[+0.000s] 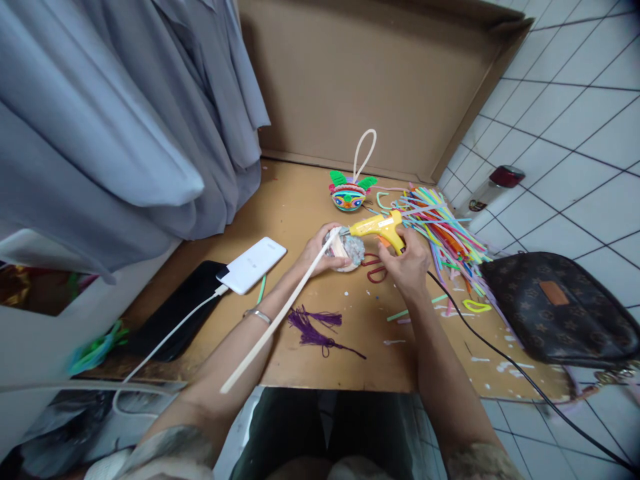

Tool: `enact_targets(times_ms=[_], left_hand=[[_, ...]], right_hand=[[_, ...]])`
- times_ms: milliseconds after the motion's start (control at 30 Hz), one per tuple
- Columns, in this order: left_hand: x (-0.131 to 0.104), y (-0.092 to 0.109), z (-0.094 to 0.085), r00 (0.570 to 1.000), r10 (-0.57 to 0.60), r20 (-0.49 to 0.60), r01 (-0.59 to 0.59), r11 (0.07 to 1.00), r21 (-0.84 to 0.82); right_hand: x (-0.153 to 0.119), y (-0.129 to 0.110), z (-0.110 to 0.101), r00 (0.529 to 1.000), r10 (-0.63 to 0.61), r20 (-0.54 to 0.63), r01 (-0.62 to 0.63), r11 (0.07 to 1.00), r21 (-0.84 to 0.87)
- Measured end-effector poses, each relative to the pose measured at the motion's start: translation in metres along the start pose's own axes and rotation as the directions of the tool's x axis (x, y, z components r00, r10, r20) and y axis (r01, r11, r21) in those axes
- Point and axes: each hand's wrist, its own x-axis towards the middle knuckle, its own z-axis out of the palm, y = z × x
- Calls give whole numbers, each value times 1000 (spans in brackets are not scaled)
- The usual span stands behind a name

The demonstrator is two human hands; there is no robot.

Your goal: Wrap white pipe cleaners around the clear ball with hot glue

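Note:
My left hand (326, 252) is closed round a pale, mottled grey-white ball (355, 251) above the table. A long cream pipe cleaner (280, 317) runs from the ball down over my left forearm. In my right hand (411, 261) is a yellow hot glue gun (373, 226), its nozzle at the top of the ball. A glue stick sticks out of the gun's back. Red-handled scissors (376, 267) lie beneath, between the hands. Behind them sits a colourful lion-head ornament (349, 195) with green ears and a cream loop (365, 155).
Purple tassels (320, 328) lie near the front edge. On the right are a heap of coloured pipe cleaners (440, 233), a brown handbag (560, 310) and the gun's black cord (493, 347). A white power bank (255, 265) with a cable lies left. Cardboard (370, 87) stands behind.

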Motion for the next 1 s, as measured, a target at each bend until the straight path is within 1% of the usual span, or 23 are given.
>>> enact_targets(times_ms=[200, 433, 633, 800, 900, 1000], left_hand=[[1, -1, 0, 1000, -9, -18, 8, 1000, -19], [0, -1, 2, 999, -8, -31, 7, 1000, -29], [0, 2, 2, 1000, -6, -15, 6, 1000, -3], [2, 3, 2, 1000, -26, -15, 26, 999, -21], [1, 6, 3, 999, -41, -5, 41, 999, -35], [0, 10, 3, 999, -47, -9, 46, 999, -24]], right_hand=[[0, 0, -1, 1000, -23, 1, 23, 1000, 12], [-2, 0, 2, 1000, -22, -22, 22, 1000, 5], [-3, 1, 5, 998, -40, -38, 39, 999, -11], [-4, -3, 2, 990, -115, -82, 111, 992, -55], [-3, -5, -1, 979, -175, -105, 167, 982, -87], [-2, -6, -4, 972, -206, -114, 196, 976, -93]])
